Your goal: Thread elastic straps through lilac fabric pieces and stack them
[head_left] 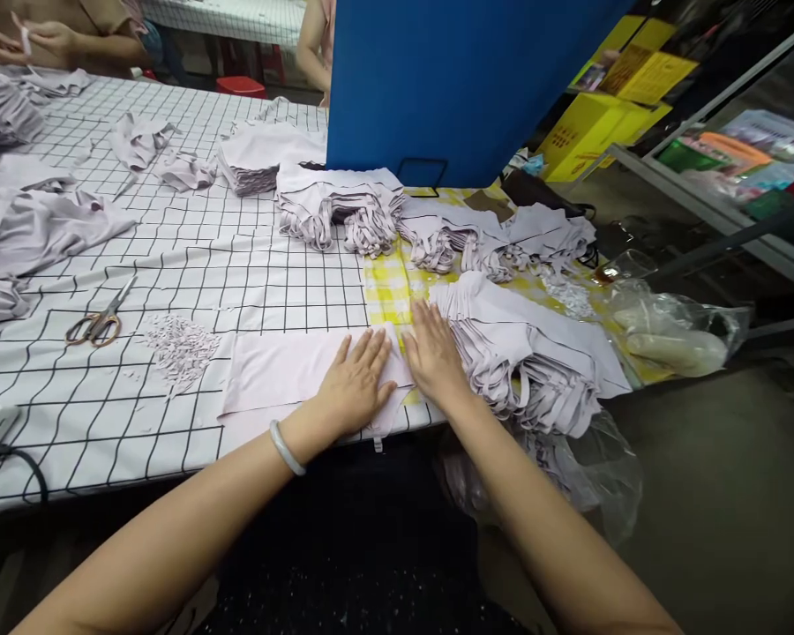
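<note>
A pale pink garment (pixel 278 366) lies flattened along the front edge of the table. My left hand (pixel 357 379) rests flat on its right part, fingers stretched out. Beside it, my right hand (pixel 433 348) is also open, with fingers extended at the garment's right end, close to a thick stack of similar pale garments with straps (pixel 535 344). Neither hand grips anything. To the left are a pair of scissors (pixel 99 322) and a heap of small fabric snippets (pixel 180 348).
More folded garment stacks (pixel 340 198) line the back, before a blue panel (pixel 463 79). Loose garments (pixel 40 225) cover the left side. A clear plastic bag (pixel 681 331) sits at the right corner. Another person (pixel 72 35) handles fabric across the table. A metal shelf (pixel 715 212) stands right.
</note>
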Demonstrator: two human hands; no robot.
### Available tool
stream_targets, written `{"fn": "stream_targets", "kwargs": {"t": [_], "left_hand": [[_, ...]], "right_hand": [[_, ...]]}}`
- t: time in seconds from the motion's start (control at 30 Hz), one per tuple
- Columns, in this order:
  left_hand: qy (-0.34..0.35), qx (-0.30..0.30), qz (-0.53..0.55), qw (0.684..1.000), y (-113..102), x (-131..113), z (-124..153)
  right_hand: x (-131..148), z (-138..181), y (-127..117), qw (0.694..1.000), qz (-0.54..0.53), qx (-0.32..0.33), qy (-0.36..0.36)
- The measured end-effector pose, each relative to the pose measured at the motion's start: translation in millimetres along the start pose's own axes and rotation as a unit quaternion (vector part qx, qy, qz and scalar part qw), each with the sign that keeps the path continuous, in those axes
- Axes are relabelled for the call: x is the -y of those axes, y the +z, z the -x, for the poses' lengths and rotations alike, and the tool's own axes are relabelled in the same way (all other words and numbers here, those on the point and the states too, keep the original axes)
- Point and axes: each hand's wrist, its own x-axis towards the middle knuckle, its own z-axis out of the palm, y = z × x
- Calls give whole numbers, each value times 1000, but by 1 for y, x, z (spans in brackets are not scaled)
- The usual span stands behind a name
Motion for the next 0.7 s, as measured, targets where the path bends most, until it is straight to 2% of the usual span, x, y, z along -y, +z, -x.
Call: {"fn": "stream_targets", "kwargs": {"t": [0.1,0.17,0.23,0.3,0.33,0.4,0.47,0.5,0.57,0.63,0.7], "left_hand": [[18,11,23,1000,4,-14,5],[38,16,61,997,-1,-18,19],[81,21,155,984,-10,-18,49],[75,25,281,957,-19,-14,96],[28,28,335,941,-20,-10,123],[-149,33,368,917,-14,0,175],[-336,-39,311,888,4,13,212],[-391,-83,283,872,15,20,222],[-423,-126,287,850,36,29,226],[-377,-112,367,843,46,31,218],[-320,-93,458,824,43,26,213]], "right_hand": [[3,-18,17,999,8,42,16],[1,-21,27,998,9,53,32],[-3,-17,31,999,14,33,31],[-2,-13,28,1000,23,-2,7],[3,-10,24,999,25,-24,-10],[23,-3,14,996,10,-61,-57],[56,6,5,988,-42,-62,-134],[75,11,3,979,-75,-48,-183],[110,25,2,950,-133,-10,-282],[135,42,6,923,-169,10,-346],[144,61,13,908,-193,11,-370]]}}
